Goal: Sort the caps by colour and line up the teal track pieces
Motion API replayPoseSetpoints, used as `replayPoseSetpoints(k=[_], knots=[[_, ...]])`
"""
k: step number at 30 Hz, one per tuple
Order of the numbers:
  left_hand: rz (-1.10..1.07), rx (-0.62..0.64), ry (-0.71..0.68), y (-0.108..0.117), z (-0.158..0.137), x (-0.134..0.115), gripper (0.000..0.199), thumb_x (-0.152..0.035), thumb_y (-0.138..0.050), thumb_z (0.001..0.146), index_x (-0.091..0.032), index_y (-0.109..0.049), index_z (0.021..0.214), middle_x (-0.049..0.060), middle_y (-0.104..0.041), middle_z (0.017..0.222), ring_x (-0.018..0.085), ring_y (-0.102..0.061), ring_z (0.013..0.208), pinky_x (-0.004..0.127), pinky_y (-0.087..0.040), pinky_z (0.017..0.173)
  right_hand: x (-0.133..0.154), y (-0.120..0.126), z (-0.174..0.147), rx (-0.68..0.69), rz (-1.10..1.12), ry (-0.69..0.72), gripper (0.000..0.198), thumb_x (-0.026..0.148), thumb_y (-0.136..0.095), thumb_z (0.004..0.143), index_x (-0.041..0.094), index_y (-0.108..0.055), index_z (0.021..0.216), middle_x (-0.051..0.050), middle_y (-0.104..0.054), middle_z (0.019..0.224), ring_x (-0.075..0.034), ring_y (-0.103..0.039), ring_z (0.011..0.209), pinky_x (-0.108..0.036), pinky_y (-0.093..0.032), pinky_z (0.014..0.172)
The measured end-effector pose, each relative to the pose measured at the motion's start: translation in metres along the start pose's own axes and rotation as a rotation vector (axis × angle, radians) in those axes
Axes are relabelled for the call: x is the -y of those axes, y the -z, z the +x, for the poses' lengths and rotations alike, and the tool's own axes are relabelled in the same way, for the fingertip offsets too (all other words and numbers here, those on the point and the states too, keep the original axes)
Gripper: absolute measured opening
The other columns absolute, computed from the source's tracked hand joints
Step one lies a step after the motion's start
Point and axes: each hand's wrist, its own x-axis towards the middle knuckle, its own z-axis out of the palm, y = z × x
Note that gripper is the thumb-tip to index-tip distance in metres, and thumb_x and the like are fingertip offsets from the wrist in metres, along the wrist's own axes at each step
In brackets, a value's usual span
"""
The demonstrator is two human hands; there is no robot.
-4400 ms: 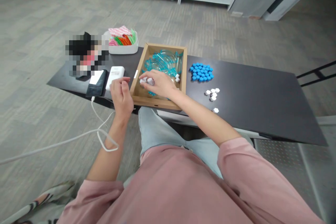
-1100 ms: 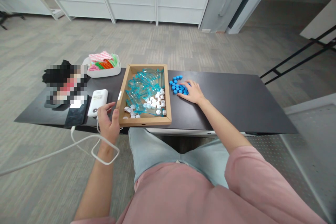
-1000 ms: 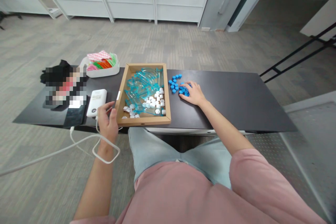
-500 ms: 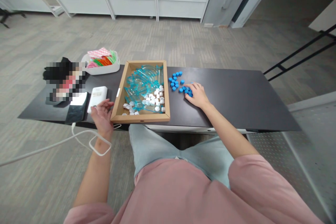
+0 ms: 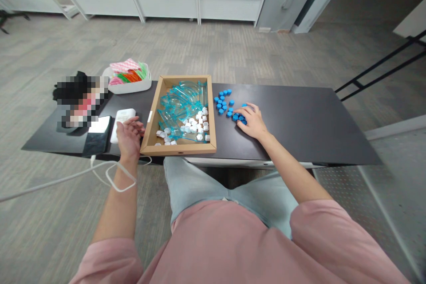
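My right hand lies palm down on the dark table, its fingers apart and touching the near right side of a loose group of small blue hexagonal pieces. To its left is a shallow cardboard box that holds clear turquoise plastic parts and many white hexagonal pieces. My left hand rests palm up just left of the box, fingers loosely bent and holding nothing. Its fingertips are close to the box's side; I cannot tell whether they touch it.
A white power bank and a black phone lie at the left, with a white cable hanging over my left forearm. Behind them stands a white basket of colourful strips. The dark table extends to the right.
My right hand has shifted slightly right, and more blue pieces show by its fingertips. My left hand has turned a little and drawn in from the power bank. The box stays put.
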Motion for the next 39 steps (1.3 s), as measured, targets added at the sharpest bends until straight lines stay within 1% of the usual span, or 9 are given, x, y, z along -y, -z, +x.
replayPoseSetpoints(k=[3, 6, 9, 13, 19, 24, 33, 36, 39], knots=[[0.061, 0.049, -0.029, -0.004, 0.006, 0.006, 0.061, -0.078, -0.076, 0.102, -0.016, -0.076, 0.102, 0.006, -0.069, 0.082, 0.018, -0.061, 0.068, 0.028, -0.046, 0.062, 0.001, 0.003, -0.01, -0.022, -0.005, 0.001, 0.052, 0.032, -0.066, 0.104, 0.028, -0.083, 0.154, -0.015, -0.078, 0.162, -0.048, -0.045, 0.171, -0.075, -0.043, 0.141], [0.106, 0.045, -0.036, -0.011, 0.012, 0.008, 0.043, -0.058, -0.08, 0.105, -0.016, -0.077, 0.096, 0.004, -0.066, 0.078, 0.015, -0.059, 0.067, 0.024, -0.041, 0.059, 0.002, 0.006, -0.021, -0.08, -0.069, -0.104, 0.061, 0.043, -0.07, 0.105, 0.025, -0.076, 0.163, -0.02, -0.067, 0.172, -0.052, -0.047, 0.164, -0.076, -0.046, 0.137], [0.131, 0.009, -0.05, -0.017, 0.016, 0.007, 0.033, -0.044, -0.079, 0.107, -0.015, -0.076, 0.091, 0.001, -0.061, 0.071, 0.012, -0.05, 0.06, 0.022, -0.033, 0.053, 0.005, 0.007, -0.027, -0.091, -0.129, -0.223, 0.067, 0.051, -0.071, 0.105, 0.022, -0.073, 0.166, -0.024, -0.064, 0.168, -0.053, -0.052, 0.153, -0.076, -0.05, 0.132], [0.154, -0.015, -0.062, -0.02, 0.014, 0.006, 0.026, -0.027, -0.07, 0.111, -0.014, -0.075, 0.089, 0.001, -0.059, 0.068, 0.011, -0.048, 0.056, 0.021, -0.034, 0.052, 0.007, 0.007, -0.024, -0.056, -0.126, -0.265, 0.062, 0.052, -0.065, 0.109, 0.02, -0.073, 0.161, -0.026, -0.067, 0.16, -0.051, -0.058, 0.144, -0.074, -0.054, 0.126], [0.201, -0.011, -0.079, -0.017, 0.012, 0.008, 0.032, -0.032, -0.072, 0.116, -0.016, -0.075, 0.088, 0.0, -0.059, 0.07, 0.011, -0.051, 0.058, 0.02, -0.037, 0.053, 0.005, 0.009, -0.017, -0.057, -0.102, -0.249, 0.058, 0.055, -0.068, 0.107, 0.018, -0.073, 0.151, -0.027, -0.07, 0.157, -0.051, -0.06, 0.143, -0.073, -0.052, 0.129], [0.218, -0.005, -0.102, -0.016, 0.012, 0.01, 0.036, -0.04, -0.076, 0.115, -0.017, -0.075, 0.087, 0.0, -0.059, 0.07, 0.011, -0.051, 0.059, 0.02, -0.036, 0.053, 0.001, 0.015, -0.028, -0.088, -0.093, -0.262, 0.051, 0.057, -0.068, 0.107, 0.022, -0.075, 0.144, -0.025, -0.071, 0.159, -0.051, -0.064, 0.139, -0.072, -0.056, 0.121], [0.247, -0.026, -0.104, -0.017, 0.013, 0.01, 0.034, -0.026, -0.065, 0.118, -0.016, -0.075, 0.088, 0.0, -0.06, 0.072, 0.011, -0.051, 0.062, 0.021, -0.037, 0.056, 0.008, 0.017, -0.024, -0.018, -0.126, -0.259, 0.052, 0.055, -0.064, 0.113, 0.021, -0.079, 0.149, -0.024, -0.069, 0.159, -0.047, -0.069, 0.135, -0.064, -0.063, 0.115], [0.252, -0.022, -0.095, -0.018, 0.013, 0.009, 0.036, -0.024, -0.063, 0.12, -0.017, -0.073, 0.087, 0.0, -0.059, 0.071, 0.012, -0.051, 0.061, 0.023, -0.037, 0.057, 0.009, 0.02, -0.024, 0.025, -0.163, -0.261, 0.049, 0.056, -0.057, 0.116, 0.022, -0.081, 0.142, -0.023, -0.071, 0.154, -0.041, -0.076, 0.12, -0.055, -0.067, 0.1], [0.232, -0.019, -0.106, -0.017, 0.014, 0.011, 0.037, -0.023, -0.063, 0.12, -0.017, -0.074, 0.086, 0.001, -0.059, 0.071, 0.012, -0.051, 0.062, 0.024, -0.037, 0.057, 0.009, 0.024, -0.025, 0.073, -0.208, -0.261, 0.049, 0.056, -0.052, 0.118, 0.023, -0.081, 0.138, -0.022, -0.074, 0.147, -0.039, -0.078, 0.107, -0.05, -0.065, 0.086]])
